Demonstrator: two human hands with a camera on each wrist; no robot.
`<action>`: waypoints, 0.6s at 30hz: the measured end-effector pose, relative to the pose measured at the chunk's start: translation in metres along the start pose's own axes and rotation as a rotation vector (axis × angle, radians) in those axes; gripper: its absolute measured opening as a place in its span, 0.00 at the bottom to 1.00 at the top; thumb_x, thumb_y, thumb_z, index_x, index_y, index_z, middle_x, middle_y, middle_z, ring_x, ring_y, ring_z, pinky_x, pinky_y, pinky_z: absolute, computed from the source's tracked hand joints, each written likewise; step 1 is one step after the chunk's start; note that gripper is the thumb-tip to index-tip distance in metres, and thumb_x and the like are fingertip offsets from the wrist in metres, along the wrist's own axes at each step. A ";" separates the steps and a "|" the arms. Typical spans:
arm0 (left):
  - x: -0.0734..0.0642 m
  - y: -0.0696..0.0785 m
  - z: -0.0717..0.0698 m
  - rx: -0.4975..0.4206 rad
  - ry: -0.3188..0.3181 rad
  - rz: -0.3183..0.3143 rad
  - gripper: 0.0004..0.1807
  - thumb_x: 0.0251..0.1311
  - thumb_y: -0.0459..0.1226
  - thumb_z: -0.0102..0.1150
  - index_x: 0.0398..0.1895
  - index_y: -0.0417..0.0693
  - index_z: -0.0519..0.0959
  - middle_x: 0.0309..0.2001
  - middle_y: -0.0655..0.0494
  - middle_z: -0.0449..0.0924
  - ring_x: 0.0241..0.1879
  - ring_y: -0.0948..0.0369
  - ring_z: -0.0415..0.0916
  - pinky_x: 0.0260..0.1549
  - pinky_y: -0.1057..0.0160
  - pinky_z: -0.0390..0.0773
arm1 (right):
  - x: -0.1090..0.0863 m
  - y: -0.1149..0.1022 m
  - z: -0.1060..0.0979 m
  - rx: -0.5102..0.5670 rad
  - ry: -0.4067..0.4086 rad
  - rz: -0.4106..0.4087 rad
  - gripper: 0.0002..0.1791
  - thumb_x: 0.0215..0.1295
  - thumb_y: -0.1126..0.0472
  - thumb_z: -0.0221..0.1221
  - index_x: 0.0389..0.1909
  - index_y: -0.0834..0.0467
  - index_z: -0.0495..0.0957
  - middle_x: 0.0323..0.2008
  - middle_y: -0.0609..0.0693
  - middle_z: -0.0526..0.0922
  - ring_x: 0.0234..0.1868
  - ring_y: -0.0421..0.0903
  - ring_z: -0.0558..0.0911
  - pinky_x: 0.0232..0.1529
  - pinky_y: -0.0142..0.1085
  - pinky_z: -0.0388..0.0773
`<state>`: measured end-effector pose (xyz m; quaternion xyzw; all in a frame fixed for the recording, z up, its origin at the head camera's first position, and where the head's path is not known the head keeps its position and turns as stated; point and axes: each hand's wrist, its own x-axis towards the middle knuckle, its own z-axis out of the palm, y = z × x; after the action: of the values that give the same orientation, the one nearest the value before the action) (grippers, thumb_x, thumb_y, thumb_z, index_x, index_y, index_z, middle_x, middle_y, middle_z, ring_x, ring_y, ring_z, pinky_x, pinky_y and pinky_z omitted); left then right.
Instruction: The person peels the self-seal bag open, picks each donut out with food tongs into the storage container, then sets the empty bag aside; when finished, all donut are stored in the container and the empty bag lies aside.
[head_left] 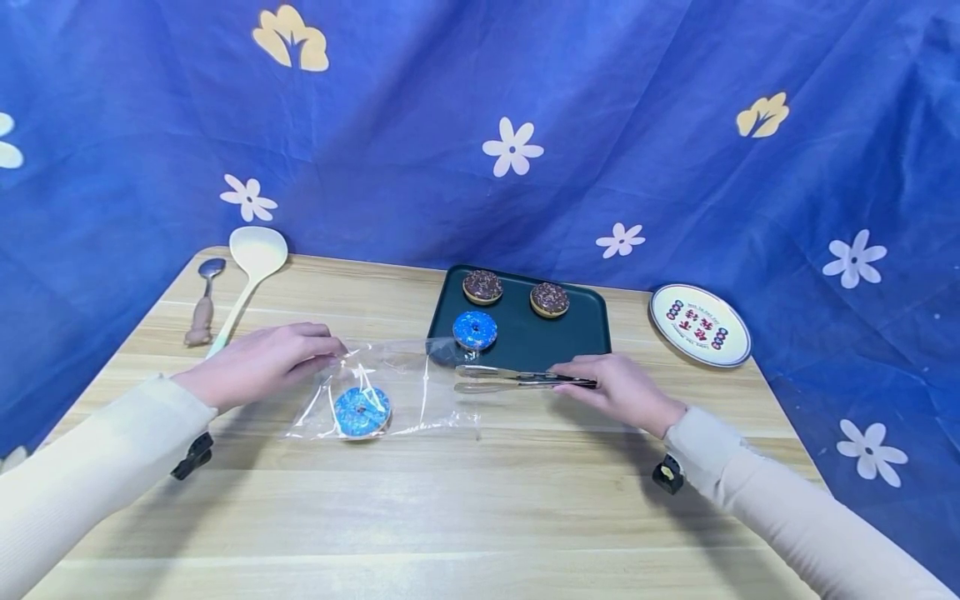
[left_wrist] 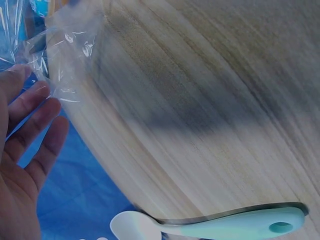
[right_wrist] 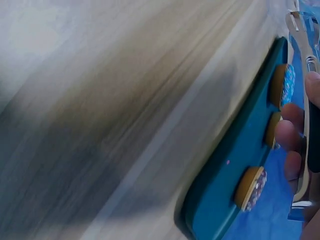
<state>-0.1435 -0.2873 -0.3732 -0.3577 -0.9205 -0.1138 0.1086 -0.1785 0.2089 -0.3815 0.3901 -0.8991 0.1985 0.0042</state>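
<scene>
My left hand (head_left: 273,358) pinches the left edge of a clear plastic bag (head_left: 408,400) between thumb and index finger; the other fingers are spread in the left wrist view. A blue-iced donut (head_left: 362,412) lies inside the bag. My right hand (head_left: 618,390) grips metal tongs (head_left: 495,380) with dark handles, their tips pointing left at the bag's right end. Whether the tips touch the bag I cannot tell. Behind them, a dark green tray (head_left: 585,337) bears another blue donut (head_left: 475,331) and two chocolate donuts, one at the back (head_left: 482,286) and one farther right (head_left: 550,299).
A white plate (head_left: 697,350) with red characters stands at the right edge of the wooden table (head_left: 450,517). On the left lie a white ladle-like turner (head_left: 257,250) with a pale green handle and a small spoon (head_left: 201,321). A blue flowered cloth (head_left: 420,125) hangs behind.
</scene>
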 end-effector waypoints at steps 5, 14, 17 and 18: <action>0.000 0.000 0.001 -0.006 -0.002 0.001 0.09 0.64 0.31 0.69 0.43 0.54 0.87 0.37 0.67 0.82 0.36 0.71 0.79 0.38 0.60 0.85 | 0.009 -0.006 0.010 0.005 -0.017 -0.029 0.19 0.73 0.50 0.65 0.61 0.51 0.85 0.57 0.50 0.89 0.61 0.54 0.87 0.64 0.51 0.82; -0.001 0.000 0.003 -0.006 0.000 -0.004 0.09 0.64 0.31 0.69 0.44 0.54 0.87 0.37 0.66 0.82 0.37 0.70 0.80 0.39 0.59 0.85 | 0.029 -0.023 0.029 0.047 -0.084 -0.051 0.23 0.73 0.48 0.64 0.64 0.53 0.82 0.58 0.50 0.89 0.58 0.47 0.88 0.60 0.46 0.85; -0.001 0.000 0.004 -0.006 -0.002 -0.006 0.09 0.64 0.31 0.69 0.44 0.53 0.87 0.38 0.65 0.83 0.38 0.68 0.81 0.39 0.58 0.86 | 0.035 -0.030 0.035 0.040 -0.111 -0.053 0.25 0.74 0.46 0.63 0.66 0.53 0.81 0.60 0.51 0.87 0.61 0.49 0.86 0.64 0.48 0.83; -0.001 0.000 0.004 -0.006 -0.004 -0.007 0.09 0.64 0.31 0.69 0.44 0.53 0.87 0.38 0.65 0.83 0.38 0.68 0.81 0.39 0.58 0.86 | 0.037 -0.032 0.036 0.034 -0.116 -0.057 0.26 0.74 0.46 0.63 0.66 0.53 0.81 0.60 0.51 0.87 0.62 0.49 0.86 0.65 0.48 0.82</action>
<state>-0.1430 -0.2867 -0.3773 -0.3551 -0.9216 -0.1162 0.1056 -0.1762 0.1499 -0.3975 0.4266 -0.8828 0.1907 -0.0491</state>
